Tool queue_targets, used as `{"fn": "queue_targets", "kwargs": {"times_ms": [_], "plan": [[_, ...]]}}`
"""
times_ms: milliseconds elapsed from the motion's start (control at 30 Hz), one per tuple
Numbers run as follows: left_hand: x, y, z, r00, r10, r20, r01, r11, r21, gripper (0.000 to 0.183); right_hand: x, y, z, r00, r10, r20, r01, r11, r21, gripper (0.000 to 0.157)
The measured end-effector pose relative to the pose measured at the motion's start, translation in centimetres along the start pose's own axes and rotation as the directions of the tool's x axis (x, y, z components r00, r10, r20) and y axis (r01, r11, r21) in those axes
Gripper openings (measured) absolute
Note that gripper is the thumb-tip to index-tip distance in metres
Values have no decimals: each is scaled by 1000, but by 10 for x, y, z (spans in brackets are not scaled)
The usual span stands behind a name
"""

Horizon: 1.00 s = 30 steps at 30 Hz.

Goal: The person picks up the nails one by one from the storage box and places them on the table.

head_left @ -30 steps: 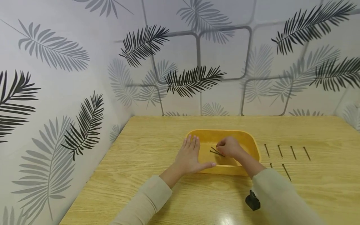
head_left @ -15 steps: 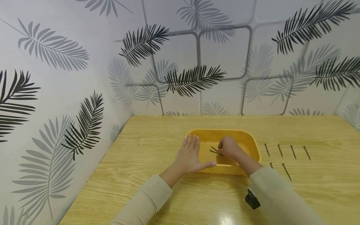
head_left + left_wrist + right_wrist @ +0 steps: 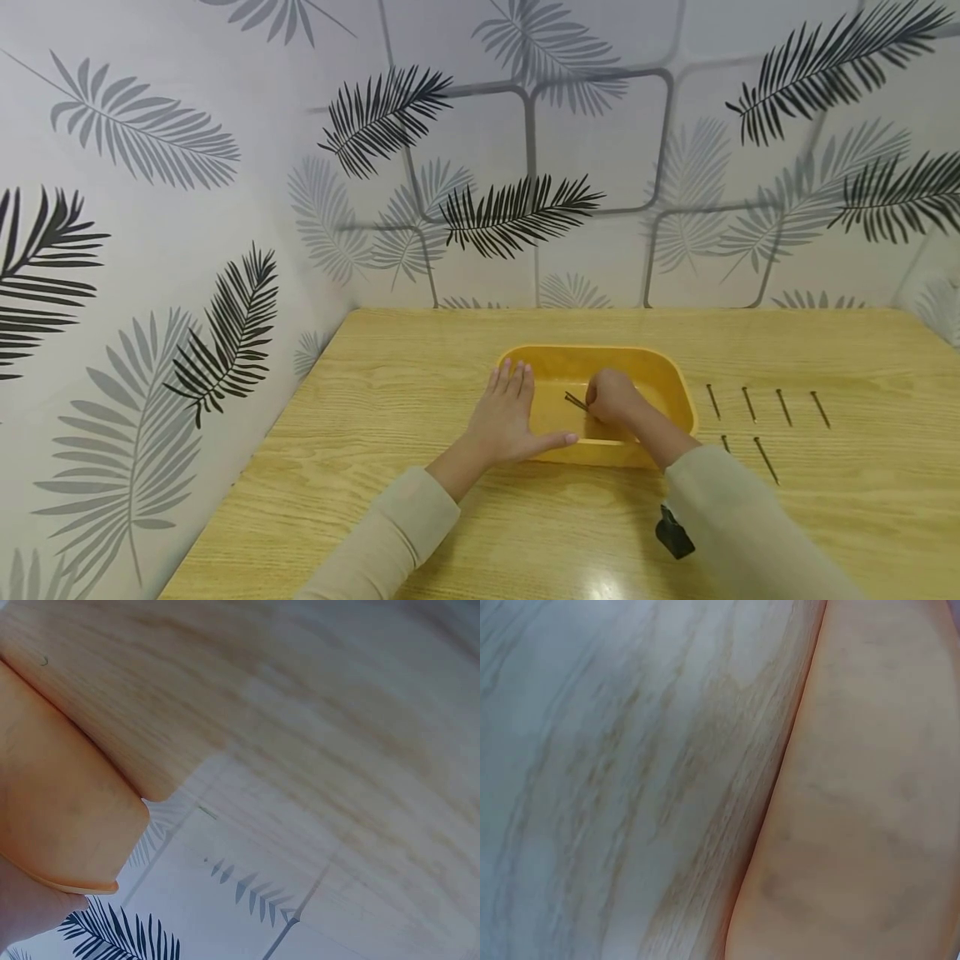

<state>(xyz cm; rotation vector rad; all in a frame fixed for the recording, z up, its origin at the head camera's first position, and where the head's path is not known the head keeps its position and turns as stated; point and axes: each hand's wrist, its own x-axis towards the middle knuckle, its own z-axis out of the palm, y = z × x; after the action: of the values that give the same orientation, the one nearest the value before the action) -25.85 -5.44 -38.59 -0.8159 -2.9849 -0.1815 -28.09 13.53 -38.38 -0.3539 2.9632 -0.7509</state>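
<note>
A shallow yellow tray (image 3: 592, 358) sits on the wooden table. My left hand (image 3: 501, 423) rests on its left end, fingers straight over the side and thumb along the near rim. Inside the tray, my right hand (image 3: 617, 398) has curled fingers and holds dark, thin screws (image 3: 575, 401), whose ends stick out to the left, close together. The fingertips are hidden behind the hand. In the left wrist view, part of the left hand (image 3: 34, 907) touches the tray's rim. Only the tray's outer wall (image 3: 855, 780) and the tabletop show in the right wrist view.
Right of the tray, several screws (image 3: 748, 405) lie in a back row. Nearer are a longer screw (image 3: 766, 460) and another partly hidden by the right sleeve. A black object (image 3: 674, 533) is at the right sleeve. A leaf-patterned wall (image 3: 480, 275) stands behind the table (image 3: 420, 358).
The screws at the right fingers were spread apart and now lie nearly together. My right hand has shifted slightly and its fingers have closed more. The left hand stays in place.
</note>
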Motion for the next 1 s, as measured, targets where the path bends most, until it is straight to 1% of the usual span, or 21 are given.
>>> {"fn": "queue_targets", "kwargs": {"times_ms": [300, 367, 533, 633, 767, 867, 1000], "plan": [[0, 0, 1, 1000, 1, -3, -1, 1000, -14, 105, -3, -1, -3, 1000, 9, -10, -9, 1000, -18, 11], [1, -1, 2, 1000, 2, -6, -2, 1000, -14, 105, -4, -1, -3, 1000, 9, -27, -9, 1000, -27, 11], [1, -2, 3, 1000, 4, -15, -4, 1000, -9, 105, -3, -2, 0, 994, -30, -101, 24, 998, -53, 11], [1, -2, 3, 1000, 2, -15, -3, 1000, -12, 105, -1, -4, 2, 993, -47, -106, 42, 998, -44, 12], [1, -2, 3, 1000, 1, -13, -1, 1000, -11, 105, 1, -7, 4, 996, -26, -85, 22, 999, -41, 17], [1, -2, 3, 1000, 1, -10, -1, 1000, -8, 105, 2, -8, 6, 997, -3, -83, -3, 998, -69, 23], [0, -1, 2, 1000, 1, -6, -1, 1000, -9, 105, 3, -9, 8, 996, -7, -94, -3, 994, -111, 34]]}}
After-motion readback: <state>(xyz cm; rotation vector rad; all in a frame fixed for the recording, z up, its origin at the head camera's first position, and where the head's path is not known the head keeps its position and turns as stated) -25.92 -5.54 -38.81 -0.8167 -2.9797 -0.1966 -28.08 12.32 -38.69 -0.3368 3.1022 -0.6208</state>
